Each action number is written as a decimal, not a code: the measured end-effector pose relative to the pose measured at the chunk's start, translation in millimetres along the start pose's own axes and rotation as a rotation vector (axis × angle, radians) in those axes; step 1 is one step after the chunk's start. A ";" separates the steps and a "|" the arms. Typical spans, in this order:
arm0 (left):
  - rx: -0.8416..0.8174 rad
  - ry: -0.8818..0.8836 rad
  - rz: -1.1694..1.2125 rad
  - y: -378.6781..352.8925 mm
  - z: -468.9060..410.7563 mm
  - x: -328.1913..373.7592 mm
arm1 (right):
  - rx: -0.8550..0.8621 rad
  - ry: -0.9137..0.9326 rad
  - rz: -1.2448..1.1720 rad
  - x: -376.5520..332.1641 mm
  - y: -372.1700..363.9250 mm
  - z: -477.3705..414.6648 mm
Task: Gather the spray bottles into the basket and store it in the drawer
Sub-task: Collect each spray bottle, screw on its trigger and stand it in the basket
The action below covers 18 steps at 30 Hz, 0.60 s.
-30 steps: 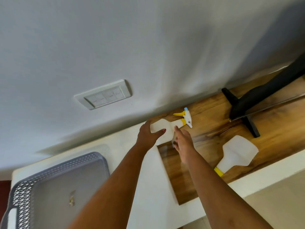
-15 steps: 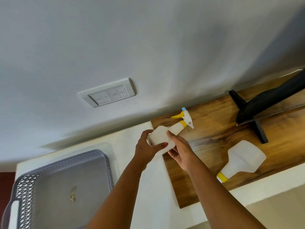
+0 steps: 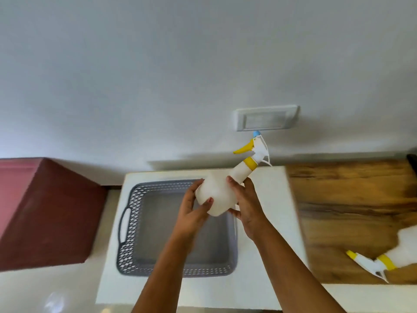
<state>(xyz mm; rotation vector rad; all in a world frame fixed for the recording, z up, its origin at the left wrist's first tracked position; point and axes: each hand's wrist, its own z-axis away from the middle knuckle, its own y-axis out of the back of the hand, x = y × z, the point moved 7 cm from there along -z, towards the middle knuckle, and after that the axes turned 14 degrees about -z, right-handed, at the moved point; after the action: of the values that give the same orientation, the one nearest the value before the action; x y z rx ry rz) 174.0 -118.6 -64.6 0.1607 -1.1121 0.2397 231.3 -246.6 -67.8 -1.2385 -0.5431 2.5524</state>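
A white spray bottle (image 3: pixel 222 190) with a yellow collar, yellow trigger and blue nozzle is held in the air over the far right corner of a grey perforated basket (image 3: pixel 133 224). My left hand (image 3: pixel 191 211) grips its base from the left and my right hand (image 3: pixel 246 206) grips its body from the right. The nozzle points up and to the right. The basket sits on a white counter (image 3: pixel 266 279) and looks empty. A second white spray bottle (image 3: pixel 401 251) lies on its side on the wooden surface (image 3: pixel 352 199) at the right edge.
A dark red block (image 3: pixel 45 211) stands to the left of the counter. A wall switch plate (image 3: pixel 266 118) is on the white wall behind the bottle. A black object (image 3: pixel 411 159) shows at the far right edge.
Both hands lifted the bottle off the wooden surface and carried it left, over the basket. The view swung left, so the basket is now central and the second bottle is at the right edge.
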 end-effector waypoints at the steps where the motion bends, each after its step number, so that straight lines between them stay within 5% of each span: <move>1: 0.040 -0.008 0.039 24.4 5.2 -1.0 | -0.021 0.006 0.027 11.6 -18.9 -0.5; 11: 0.425 0.118 -0.128 185.3 15.4 -45.2 | -0.009 0.264 0.679 120.6 -140.7 -6.2; 18: 0.367 0.192 -0.190 204.2 -0.1 -66.3 | 0.089 0.376 0.979 140.9 -176.3 -15.5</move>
<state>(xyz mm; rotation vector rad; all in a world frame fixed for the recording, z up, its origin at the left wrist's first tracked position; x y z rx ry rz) 90.9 70.6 -122.6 0.5560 -0.8477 0.2810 169.1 -31.2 -98.5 -2.2843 0.3655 2.8163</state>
